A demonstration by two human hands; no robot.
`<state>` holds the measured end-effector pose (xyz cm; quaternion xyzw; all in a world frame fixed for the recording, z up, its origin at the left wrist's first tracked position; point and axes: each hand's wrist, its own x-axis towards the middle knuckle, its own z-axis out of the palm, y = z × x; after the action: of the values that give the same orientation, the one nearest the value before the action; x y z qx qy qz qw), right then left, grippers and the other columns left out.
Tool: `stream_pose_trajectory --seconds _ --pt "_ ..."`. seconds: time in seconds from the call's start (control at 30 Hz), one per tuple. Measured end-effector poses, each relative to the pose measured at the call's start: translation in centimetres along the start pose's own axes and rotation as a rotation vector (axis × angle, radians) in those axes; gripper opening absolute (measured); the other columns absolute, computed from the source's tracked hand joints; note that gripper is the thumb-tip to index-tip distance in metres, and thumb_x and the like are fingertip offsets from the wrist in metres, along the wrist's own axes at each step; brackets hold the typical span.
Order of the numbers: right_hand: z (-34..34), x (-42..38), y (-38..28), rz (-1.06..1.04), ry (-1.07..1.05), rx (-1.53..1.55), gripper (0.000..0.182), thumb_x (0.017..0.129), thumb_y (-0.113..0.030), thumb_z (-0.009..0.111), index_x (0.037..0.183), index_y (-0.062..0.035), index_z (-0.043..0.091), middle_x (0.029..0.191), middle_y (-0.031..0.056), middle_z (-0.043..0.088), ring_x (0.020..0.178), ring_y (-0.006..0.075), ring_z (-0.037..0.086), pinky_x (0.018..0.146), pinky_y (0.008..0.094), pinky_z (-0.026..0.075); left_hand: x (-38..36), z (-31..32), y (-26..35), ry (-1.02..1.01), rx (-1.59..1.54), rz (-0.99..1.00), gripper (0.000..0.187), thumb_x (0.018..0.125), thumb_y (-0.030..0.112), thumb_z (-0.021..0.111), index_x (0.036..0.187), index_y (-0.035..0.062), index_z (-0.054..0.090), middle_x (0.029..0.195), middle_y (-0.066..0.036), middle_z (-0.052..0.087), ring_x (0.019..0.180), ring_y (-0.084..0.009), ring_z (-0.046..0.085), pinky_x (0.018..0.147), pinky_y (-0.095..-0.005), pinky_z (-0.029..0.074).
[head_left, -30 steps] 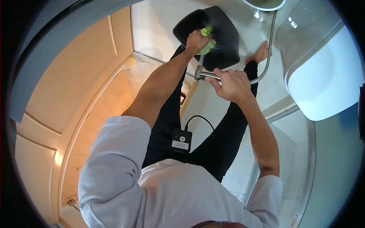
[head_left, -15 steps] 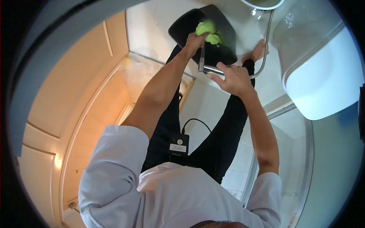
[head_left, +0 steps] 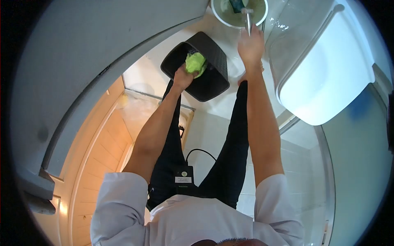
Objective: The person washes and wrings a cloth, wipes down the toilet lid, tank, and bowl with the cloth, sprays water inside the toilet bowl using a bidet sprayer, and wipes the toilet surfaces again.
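My left hand [head_left: 184,78] reaches into the mouth of a black bin [head_left: 217,51], its fingers closed on a crumpled light-green cloth [head_left: 195,63]. The bin is tilted, with its opening turned toward me. My right hand [head_left: 251,46] is stretched forward and wrapped round a silver metal handle [head_left: 248,21], whose far end is over a white bucket [head_left: 264,15]. Inside that bucket, near the end of the handle, is a dark green piece [head_left: 237,5] I cannot identify. Part of the handle is hidden by my fingers.
A white toilet [head_left: 328,69] stands close on my right. A grey door-like panel [head_left: 94,61] fills the upper left. At left is a wooden door [head_left: 102,147]. My legs straddle the tiled floor [head_left: 205,131], with the bin between my feet.
My right hand has moved from beside the bin forward to the bucket with the metal handle. The left hand still holds the cloth in the bin. The view has shifted, bringing more bucket into sight.
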<state>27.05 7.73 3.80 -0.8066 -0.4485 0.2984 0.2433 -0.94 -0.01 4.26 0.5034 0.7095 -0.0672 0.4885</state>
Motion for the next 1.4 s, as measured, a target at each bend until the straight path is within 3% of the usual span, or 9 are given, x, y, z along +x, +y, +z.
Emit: stream_pose_trajectory --seconds 0.2,0.53,0.63,0.73,0.9,1.0,1.2,1.23,1.4 --pt "3.8 7.3 0.8 -0.012 -0.135 -0.154 0.039 0.084 -0.008 0.069 0.121 0.0008 0.064 0.118 0.0275 0.062 0.112 0.0451 0.062 0.097 0.0502 0.052 -1.5 -0.2 2.0 -0.225 -0.095 -0.234 0.047 0.08 0.019 0.081 0.121 0.0035 0.064 0.113 -0.021 0.073 0.109 -0.0371 0.07 0.095 -0.045 0.054" --pt "-1.5 -1.6 -2.4 0.052 -0.121 0.004 0.025 0.091 -0.02 0.064 0.108 -0.0018 0.066 0.101 0.0199 0.069 0.097 0.0418 0.066 0.082 0.0526 0.052 -4.3 -0.6 5.6 0.186 -0.155 0.159 0.056 0.088 0.009 0.075 0.137 0.0091 0.047 0.116 -0.024 0.07 0.11 -0.0447 0.067 0.092 -0.0468 0.054" --pt "-1.4 -9.5 -1.5 0.396 -0.594 0.314 0.041 0.088 -0.024 0.067 0.124 -0.0047 0.067 0.1 0.0186 0.074 0.095 0.0366 0.071 0.086 0.0435 0.055 -5.5 -2.3 6.4 0.118 -0.246 0.184 0.039 0.096 0.011 0.07 0.132 0.0076 0.056 0.113 -0.017 0.072 0.103 -0.0316 0.071 0.092 -0.0381 0.053" --pt "-2.1 -14.3 -3.5 0.704 -0.873 0.787 0.093 0.087 -0.021 0.072 0.165 -0.0103 0.023 0.146 0.0148 0.054 0.115 0.0218 0.061 0.097 0.0325 0.05 -7.4 -4.0 6.9 -0.077 -0.412 0.039 0.029 0.097 0.014 0.07 0.123 0.0037 0.062 0.104 -0.01 0.072 0.093 -0.0266 0.069 0.091 -0.0338 0.052" --pt "-1.0 -16.1 -4.1 0.732 -0.742 1.077 0.066 0.09 -0.016 0.065 0.151 -0.0077 0.041 0.127 0.0076 0.058 0.113 0.0187 0.058 0.093 0.033 0.05 -8.5 -2.1 2.6 -0.094 -0.319 -0.02 0.053 0.1 0.023 0.064 0.144 -0.0039 0.049 0.152 -0.011 0.04 0.143 -0.021 0.035 0.119 -0.0342 0.031" --pt "0.4 -17.1 -3.2 0.623 -0.867 0.922 0.063 0.089 -0.016 0.067 0.146 -0.0035 0.042 0.119 0.008 0.059 0.109 0.0189 0.059 0.087 0.0324 0.051 -8.4 -2.0 7.4 -0.03 -1.216 -0.317 0.053 0.1 0.019 0.065 0.147 0.0032 0.048 0.149 -0.012 0.045 0.135 -0.021 0.05 0.111 -0.0351 0.044" --pt "-0.4 -18.6 -3.2 0.639 -0.534 0.592 0.089 0.077 -0.023 0.085 0.147 0.0017 0.037 0.126 0.0173 0.059 0.118 0.026 0.061 0.098 0.0354 0.049 -5.0 0.4 5.7 -0.114 -0.865 -0.228 0.022 0.093 0.019 0.078 0.103 0.0012 0.074 0.107 -0.005 0.068 0.095 -0.0136 0.065 0.088 -0.0257 0.052" --pt "-1.9 -17.6 -3.0 0.904 -0.774 0.98 0.087 0.076 -0.024 0.089 0.145 -0.0006 0.042 0.128 0.0143 0.059 0.116 0.0237 0.061 0.098 0.0345 0.049 -5.1 0.3 5.7 -0.114 -0.866 -0.233 0.022 0.093 0.019 0.078 0.103 0.0012 0.074 0.107 -0.005 0.068 0.095 -0.0136 0.065 0.088 -0.0257 0.052" --pt "0.4 -16.4 -0.6 0.805 -1.189 1.36 0.061 0.079 -0.014 0.083 0.132 -0.0029 0.055 0.119 0.0073 0.062 0.109 0.0175 0.061 0.093 0.0302 0.049 -4.9 1.2 5.2 -0.354 -0.602 0.041 0.026 0.092 0.018 0.08 0.109 0.0019 0.069 0.11 -0.004 0.067 0.098 -0.0128 0.064 0.087 -0.025 0.054"
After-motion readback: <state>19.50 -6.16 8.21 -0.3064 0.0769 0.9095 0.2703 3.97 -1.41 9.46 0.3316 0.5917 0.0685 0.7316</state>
